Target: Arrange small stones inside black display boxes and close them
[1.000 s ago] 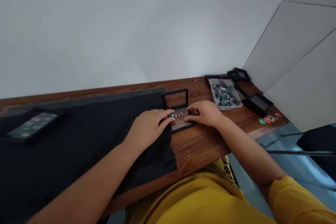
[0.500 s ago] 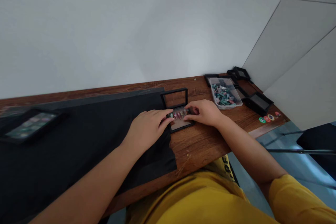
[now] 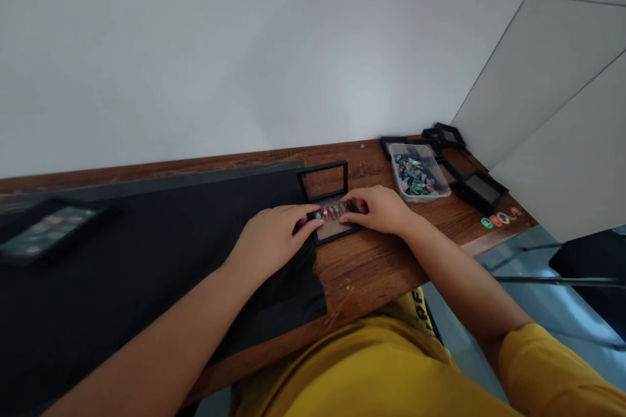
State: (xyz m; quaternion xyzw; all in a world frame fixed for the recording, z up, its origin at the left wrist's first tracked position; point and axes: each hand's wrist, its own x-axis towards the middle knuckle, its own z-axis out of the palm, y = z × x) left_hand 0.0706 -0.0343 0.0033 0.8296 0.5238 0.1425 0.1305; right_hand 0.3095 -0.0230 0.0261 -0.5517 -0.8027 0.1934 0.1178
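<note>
A small black-framed display case [image 3: 337,237] lies with its lid [image 3: 323,182] raised, at the edge of a black mat. A row of small coloured stones [image 3: 333,211] lies across the clear film inside it. At the case's left side is my left hand [image 3: 274,231], thumb and forefinger closed on the frame beside the row's left end. My right hand [image 3: 379,208] curls over the right side, its thumb and forefinger closed around the row's right end; what lies between those fingertips is partly hidden.
A clear plastic tub [image 3: 441,190] of green and pink stones stands right of my hands. Several black cases [image 3: 482,190] lie around it. Round stickers [image 3: 503,217] mark the table's right end. On the black mat [image 3: 171,260], a blurred filled case [image 3: 49,231] lies far left.
Both hands stay at the open case with nearly the same grip. The whole view has shifted slightly; I see no object taken up or let go.
</note>
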